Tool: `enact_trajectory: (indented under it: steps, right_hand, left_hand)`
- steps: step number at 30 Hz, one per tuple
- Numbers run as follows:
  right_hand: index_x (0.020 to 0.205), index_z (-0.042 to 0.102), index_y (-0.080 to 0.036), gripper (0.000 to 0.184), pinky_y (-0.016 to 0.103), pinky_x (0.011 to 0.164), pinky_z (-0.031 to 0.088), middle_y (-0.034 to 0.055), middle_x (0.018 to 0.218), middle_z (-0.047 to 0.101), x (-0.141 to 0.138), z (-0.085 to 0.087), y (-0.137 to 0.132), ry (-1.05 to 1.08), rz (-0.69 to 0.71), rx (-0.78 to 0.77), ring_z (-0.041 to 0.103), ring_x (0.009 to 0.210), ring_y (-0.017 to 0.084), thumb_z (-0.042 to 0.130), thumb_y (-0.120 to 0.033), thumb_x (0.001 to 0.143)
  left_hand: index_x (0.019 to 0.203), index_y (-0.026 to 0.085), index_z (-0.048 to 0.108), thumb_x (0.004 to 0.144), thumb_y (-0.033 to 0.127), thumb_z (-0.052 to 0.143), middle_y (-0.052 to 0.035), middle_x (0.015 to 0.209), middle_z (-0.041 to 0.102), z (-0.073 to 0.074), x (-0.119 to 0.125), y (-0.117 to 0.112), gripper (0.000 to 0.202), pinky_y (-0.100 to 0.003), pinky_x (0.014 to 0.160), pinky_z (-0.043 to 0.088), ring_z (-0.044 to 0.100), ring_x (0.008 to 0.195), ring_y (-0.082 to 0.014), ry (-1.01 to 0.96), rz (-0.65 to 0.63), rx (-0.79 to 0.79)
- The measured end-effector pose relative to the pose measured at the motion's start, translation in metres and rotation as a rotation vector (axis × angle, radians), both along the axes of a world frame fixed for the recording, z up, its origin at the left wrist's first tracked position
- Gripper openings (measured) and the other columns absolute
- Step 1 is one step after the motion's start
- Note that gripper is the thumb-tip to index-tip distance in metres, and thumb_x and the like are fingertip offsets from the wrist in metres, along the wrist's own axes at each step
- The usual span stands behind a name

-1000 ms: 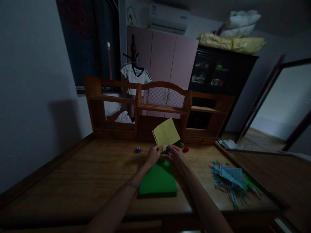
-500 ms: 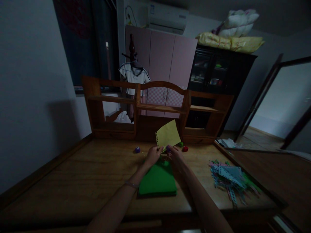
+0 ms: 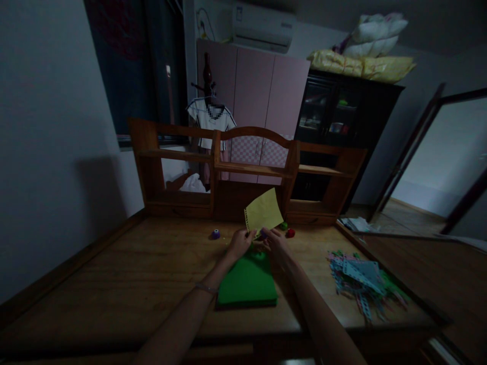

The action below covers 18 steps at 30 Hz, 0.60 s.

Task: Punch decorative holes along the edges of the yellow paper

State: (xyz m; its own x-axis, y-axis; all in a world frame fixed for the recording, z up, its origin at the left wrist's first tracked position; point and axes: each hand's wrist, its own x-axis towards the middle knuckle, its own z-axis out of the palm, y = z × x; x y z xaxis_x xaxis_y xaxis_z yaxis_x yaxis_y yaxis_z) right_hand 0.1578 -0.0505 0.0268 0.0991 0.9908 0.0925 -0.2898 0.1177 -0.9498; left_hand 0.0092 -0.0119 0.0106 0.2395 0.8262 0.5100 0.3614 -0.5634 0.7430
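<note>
Over the far end of a green stack of sheets [image 3: 247, 281], my left hand [image 3: 239, 243] pinches the lower corner of a yellow sheet of paper [image 3: 264, 209]. The paper tilts upward, and a row of small notches runs along its left side. My right hand [image 3: 277, 243] closes around a small purple craft punch [image 3: 263, 233] at the sheet's lower edge; the fingers hide most of it. Another purple punch [image 3: 215, 234] stands to the left. Beyond my right hand lie a green punch [image 3: 283, 226] and a red one [image 3: 290, 233].
A heap of cut paper strips [image 3: 361, 276], blue, green and pink, lies on the right of the wooden desk [image 3: 152, 274]. A low wooden shelf [image 3: 251, 170] borders the desk's back. Small paper bits are scattered near the left punch.
Almost nothing differs. Both hands keep hold of the sheet and the purple punch in nearly the same place; the view has shifted very slightly.
</note>
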Motion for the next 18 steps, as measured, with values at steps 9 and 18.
enact_trajectory:
  steps: [9, 18]
  right_hand:
    - [0.074, 0.064, -0.018, 0.030, 0.024, 0.056, 0.041, 0.0017, 0.070, 0.062, -0.004, 0.007, -0.008, -0.058, 0.003, 0.016, 0.055, 0.060, 0.013, 0.069, -0.045, 0.063]
    - [0.070, 0.062, -0.018, 0.029, 0.024, 0.053, 0.042, 0.0016, 0.067, 0.062, 0.001, 0.001, -0.006, -0.094, -0.019, 0.001, 0.055, 0.058, 0.014, 0.069, -0.045, 0.063]
  left_hand:
    - [0.079, 0.010, 0.069, 0.080, 0.048, 0.046, -0.0089, 0.071, 0.068, 0.004, 0.001, -0.004, 0.045, -0.024, 0.061, 0.042, 0.059, 0.066, -0.0182, -0.024, 0.049, -0.066]
    - [0.082, 0.010, 0.070, 0.080, 0.047, 0.045, -0.0094, 0.075, 0.069, 0.008, 0.002, -0.006, 0.045, -0.026, 0.066, 0.044, 0.060, 0.070, -0.0193, -0.025, -0.007, -0.070]
